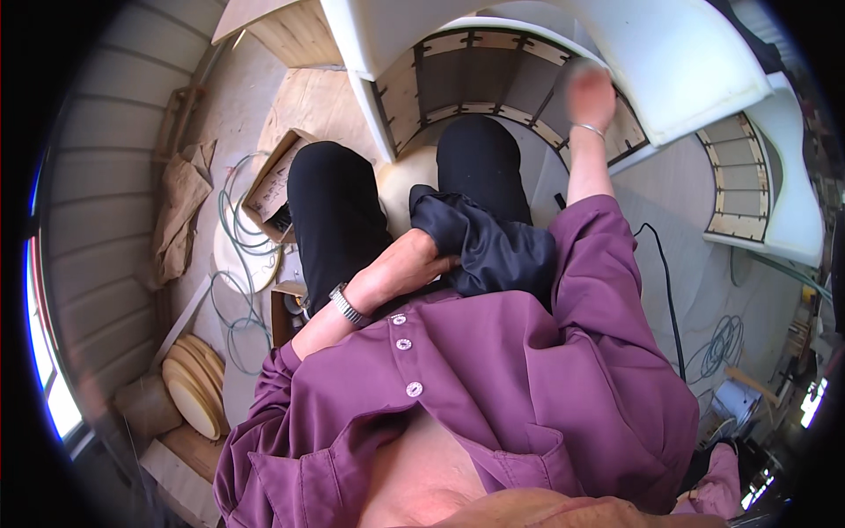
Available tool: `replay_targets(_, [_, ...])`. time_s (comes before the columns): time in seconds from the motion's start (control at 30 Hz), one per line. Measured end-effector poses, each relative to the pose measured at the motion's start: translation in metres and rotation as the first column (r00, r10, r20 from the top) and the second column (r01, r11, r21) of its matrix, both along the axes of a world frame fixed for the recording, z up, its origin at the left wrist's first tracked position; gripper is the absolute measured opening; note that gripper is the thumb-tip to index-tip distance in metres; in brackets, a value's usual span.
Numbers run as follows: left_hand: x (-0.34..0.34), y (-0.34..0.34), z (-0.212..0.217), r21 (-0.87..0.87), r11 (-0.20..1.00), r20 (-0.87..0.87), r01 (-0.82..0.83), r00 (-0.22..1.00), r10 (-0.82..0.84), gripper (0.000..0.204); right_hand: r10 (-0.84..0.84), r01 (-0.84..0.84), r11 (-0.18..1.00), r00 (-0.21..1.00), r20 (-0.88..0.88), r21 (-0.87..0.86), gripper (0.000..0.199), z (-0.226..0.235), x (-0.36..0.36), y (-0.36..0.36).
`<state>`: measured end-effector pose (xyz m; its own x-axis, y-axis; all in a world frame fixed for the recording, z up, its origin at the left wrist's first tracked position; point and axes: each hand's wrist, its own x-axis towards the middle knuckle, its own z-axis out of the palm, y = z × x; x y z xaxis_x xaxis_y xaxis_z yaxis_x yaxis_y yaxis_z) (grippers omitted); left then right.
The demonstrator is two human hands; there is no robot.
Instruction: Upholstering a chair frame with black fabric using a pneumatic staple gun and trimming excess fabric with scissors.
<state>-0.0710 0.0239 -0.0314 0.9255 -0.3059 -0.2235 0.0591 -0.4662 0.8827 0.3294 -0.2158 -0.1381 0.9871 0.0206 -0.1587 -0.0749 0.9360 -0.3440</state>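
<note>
My left hand (407, 264), with a metal-band watch on its wrist, lies in my lap. Its fingers curl in at the edge of a bunched dark cloth (497, 246), which partly covers them. My right hand (591, 99), wearing a thin bracelet, reaches forward to a curved frame (537, 48) edged with pale wooden strips and dark clips. Motion blurs those fingers, so their grip and anything in them cannot be made out. White foam-like padding (678, 70) curves around the frame beside that hand.
A second curved frame (739, 176) with white padding stands at the right. Left of my knees are an open cardboard box (273, 180) and a coiled green hose (238, 238). Round wooden discs (189, 387) lean at lower left. A black cable (673, 299) crosses the floor.
</note>
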Motion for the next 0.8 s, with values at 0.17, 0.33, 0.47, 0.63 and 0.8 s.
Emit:
replay_targets(0.17, [0.004,-0.002,-0.004,-0.131,0.991,-0.098,-0.014,0.995,0.001,0.037,0.021,-0.019,0.999,0.998,0.053,-0.044,0.011,-0.006,-0.003,-0.051])
replay_targets(0.33, [0.008,-0.006,-0.003,-0.108,0.989,-0.364,-0.097,0.93,0.051,0.026,-0.116,0.116,0.992,0.993,0.006,0.051,0.007,-0.025,-0.029,-0.064])
replay_targets(0.47, [0.009,-0.005,-0.008,-0.213,0.964,-0.376,-0.156,0.924,0.066,0.022,0.018,-0.064,0.982,0.968,0.252,0.177,0.008,-0.021,-0.033,-0.067])
replay_targets(0.63, [0.013,-0.008,-0.007,-0.162,0.974,-0.426,-0.158,0.901,0.076,0.026,-0.007,-0.047,0.966,0.978,0.206,0.255,0.015,-0.011,-0.028,-0.056])
replay_targets(0.8, [0.007,-0.014,-0.008,-0.163,0.97,-0.342,-0.179,0.933,0.115,0.028,-0.049,0.024,0.985,0.988,0.144,0.17,0.022,-0.006,-0.034,-0.056])
